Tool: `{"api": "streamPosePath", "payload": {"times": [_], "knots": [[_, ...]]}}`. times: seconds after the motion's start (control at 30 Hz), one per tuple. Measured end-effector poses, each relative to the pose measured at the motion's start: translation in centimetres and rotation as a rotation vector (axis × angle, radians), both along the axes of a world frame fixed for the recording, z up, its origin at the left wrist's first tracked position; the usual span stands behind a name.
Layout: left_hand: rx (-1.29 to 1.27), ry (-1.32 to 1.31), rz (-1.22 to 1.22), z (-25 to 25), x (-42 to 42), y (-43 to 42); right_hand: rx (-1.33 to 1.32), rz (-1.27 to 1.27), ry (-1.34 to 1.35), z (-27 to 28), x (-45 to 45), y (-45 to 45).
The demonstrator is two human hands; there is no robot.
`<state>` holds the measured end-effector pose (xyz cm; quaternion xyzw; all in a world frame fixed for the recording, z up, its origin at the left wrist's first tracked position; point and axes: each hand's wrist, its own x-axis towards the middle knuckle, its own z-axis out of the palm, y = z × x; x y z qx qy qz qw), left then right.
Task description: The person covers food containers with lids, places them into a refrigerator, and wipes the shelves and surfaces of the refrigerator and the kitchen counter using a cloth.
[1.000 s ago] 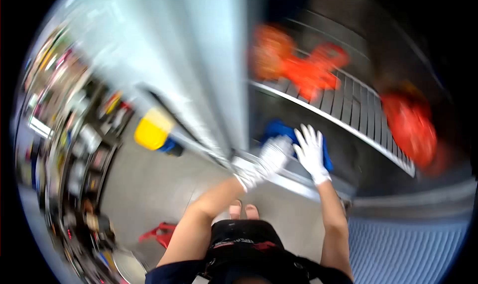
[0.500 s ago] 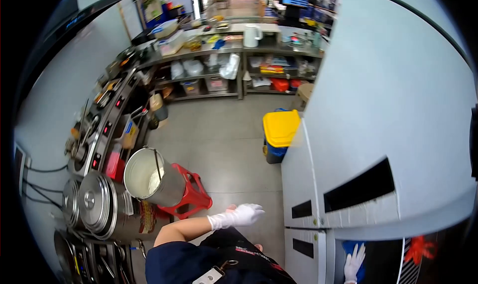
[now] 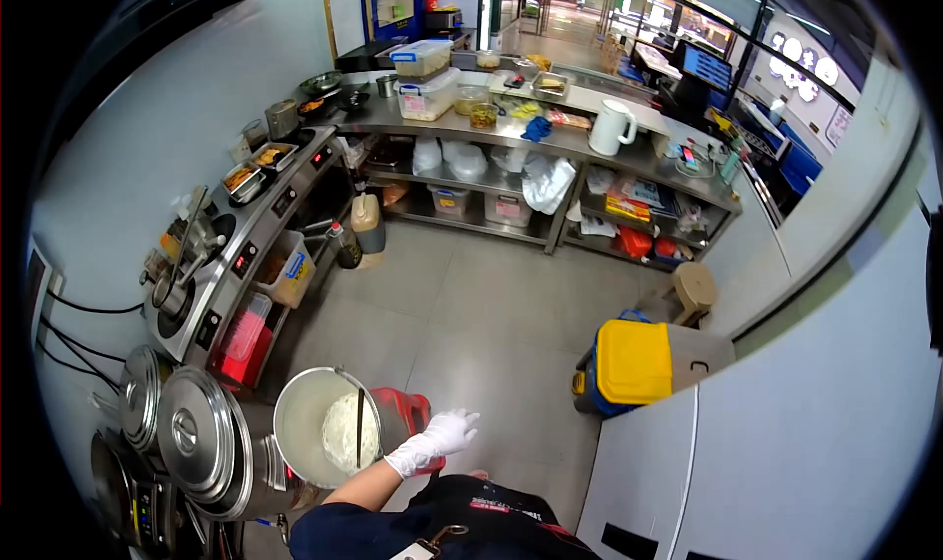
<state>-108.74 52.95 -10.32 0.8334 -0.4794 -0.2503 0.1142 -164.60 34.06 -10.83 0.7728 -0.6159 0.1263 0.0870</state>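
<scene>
White-gloved left hand (image 3: 437, 438): fingers loosely extended, holding nothing, just beside bucket (image 3: 299, 424) | right hand now out of view, grip cannot be told | contact with blue item no longer confirmed.

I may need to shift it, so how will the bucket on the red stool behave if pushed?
The bucket might feel heavy, given the pale contents inside. It could tip, perched on the red stool. It looks metallic, so probably stiff.
</scene>
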Motion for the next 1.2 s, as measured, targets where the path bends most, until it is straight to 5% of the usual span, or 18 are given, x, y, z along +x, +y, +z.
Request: {"api": "streamPosePath", "payload": {"times": [0.17, 0.33, 0.47, 0.57, 0.6, 0.67, 0.73, 0.9, 1.03, 1.1, 1.2], "knots": [[-0.059, 0.078, 0.076, -0.6, 7.2, -4.3, 0.817, 0.227, 0.063, -6.6, 18.3, -7.6], [-0.018, 0.105, 0.044, -0.1, 15.0, -10.6, 1.163, 0.365, 0.258, -11.7, 29.5, -14.3], [-0.145, -0.017, 0.186, 0.6, 22.6, -12.8, 1.144, 0.541, 0.465, -13.8, 37.4, -22.9], [-0.270, -0.051, 0.374, 2.6, 28.3, -12.2, 0.806, 0.791, 0.517, -14.7, 46.3, -32.5], [-0.288, -0.084, 0.442, 2.9, 30.1, -11.4, 0.812, 0.770, 0.327, -9.8, 52.3, -34.3], [-0.300, -0.127, 0.581, 3.3, 33.4, -9.8, 0.692, 0.789, 0.470, -6.3, 64.8, -38.4], [-0.309, -0.111, 0.709, 3.8, 37.3, -8.4, 0.488, 0.975, 0.258, -4.6, 75.9, -40.7], [-0.425, 0.049, 0.990, 2.5, 49.3, -5.3, 0.650, 1.240, -0.193, 3.1, 98.2, -35.7], [-0.581, 0.190, 1.079, 3.4, 62.2, -4.9, 0.832, 1.520, -0.127, 3.2, 108.7, -32.0], [-0.716, 0.251, 1.073, 4.0, 69.1, -5.8, 0.906, 1.505, 0.058, 4.0, 112.8, -31.5], [-0.810, 0.342, 1.090, 7.9, 78.9, -9.3, 0.939, 1.441, -0.007, 5.8, 118.4, -32.9]]}}
